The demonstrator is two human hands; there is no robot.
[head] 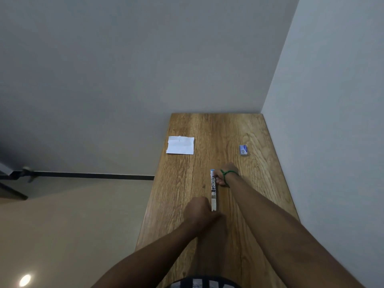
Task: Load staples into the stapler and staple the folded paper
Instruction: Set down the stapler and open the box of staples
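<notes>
The stapler [213,191] lies swung fully open in a long straight line on the wooden table [255,183], its metal staple channel facing up. My right hand [225,174], with a green band at the wrist, grips its far, blue-tipped end. My left hand [198,210] is closed on its near end. A small blue staple box [243,150] rests at the far right of the table. The folded white paper [180,145] lies flat at the far left, close to the table's left edge.
The table stands in a corner, with a white wall [332,121] along its right side and another behind it. To the left the tabletop ends and a beige floor [72,215] lies below.
</notes>
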